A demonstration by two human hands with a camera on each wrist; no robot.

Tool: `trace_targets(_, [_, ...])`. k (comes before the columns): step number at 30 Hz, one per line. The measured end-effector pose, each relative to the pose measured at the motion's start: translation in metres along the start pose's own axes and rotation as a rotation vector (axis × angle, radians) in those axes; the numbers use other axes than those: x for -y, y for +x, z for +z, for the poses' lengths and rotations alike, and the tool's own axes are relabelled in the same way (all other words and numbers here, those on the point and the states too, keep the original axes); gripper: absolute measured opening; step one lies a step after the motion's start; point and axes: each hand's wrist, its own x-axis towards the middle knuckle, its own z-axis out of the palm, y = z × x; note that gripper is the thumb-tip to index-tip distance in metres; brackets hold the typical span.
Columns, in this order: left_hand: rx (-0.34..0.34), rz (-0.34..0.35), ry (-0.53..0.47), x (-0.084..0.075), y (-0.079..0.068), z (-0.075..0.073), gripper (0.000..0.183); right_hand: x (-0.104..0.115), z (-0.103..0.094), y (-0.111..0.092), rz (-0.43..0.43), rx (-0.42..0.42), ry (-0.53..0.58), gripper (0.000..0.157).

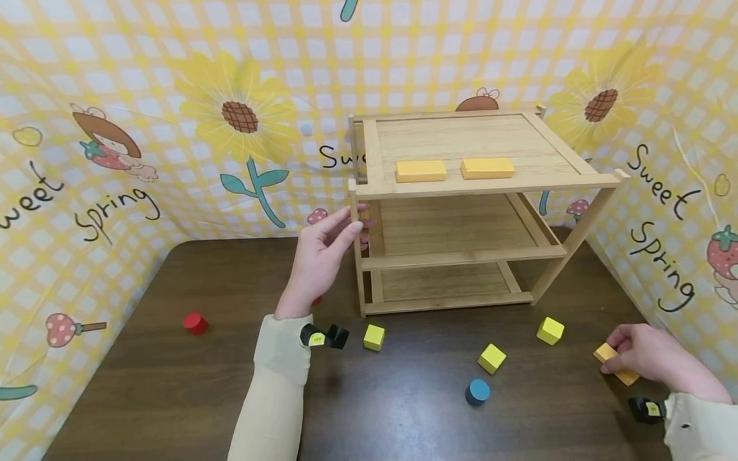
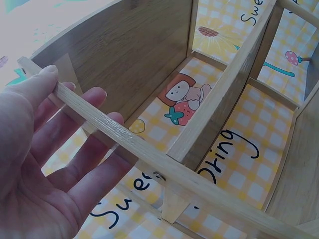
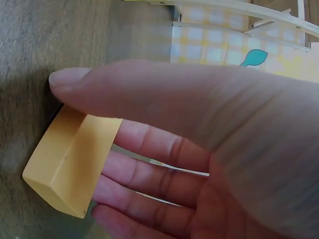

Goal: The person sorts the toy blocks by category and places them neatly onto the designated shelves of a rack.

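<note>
Pale sleeves (image 1: 268, 410) come closest to my head camera, and beyond one cuff the right hand (image 1: 654, 355) pinches an orange block (image 3: 70, 164) between thumb and fingers at the right side of the worktop (image 1: 144, 390); I cannot tell whether the block touches the surface. My other wrist view shows the left hand (image 1: 318, 256) gripping a front post (image 2: 144, 149) of a three-tier wooden rack (image 1: 455, 141), thumb on one side and fingers curled round the other. On the rack's top tier, near its front edge, a left orange bar (image 1: 421, 171) and a right orange bar (image 1: 487, 169) lie side by side, apart.

I see dark brown wood grain with a pale sheen in front of the rack, where three yellow cubes (image 1: 492, 358) and a blue cylinder (image 1: 477, 392) sit. A red cylinder (image 1: 196, 323) stands well off to the left. Yellow-checked cloth (image 1: 323, 51) walls the back and both sides, printed with sunflowers, strawberries and "Sweet Spring".
</note>
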Motion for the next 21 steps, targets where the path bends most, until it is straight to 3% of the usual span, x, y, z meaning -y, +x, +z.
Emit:
trace_targets(12, [0.007,0.014,-0.007,0.001,0.002,0.000,0.033,0.007,-0.008,0.001,-0.018,-0.008,0.032,0.030])
trace_targets(21, [0.002,0.002,-0.024,0.001,0.001,0.000,0.033,0.030,-0.026,-0.003,-0.128,-0.196,-0.046,0.039])
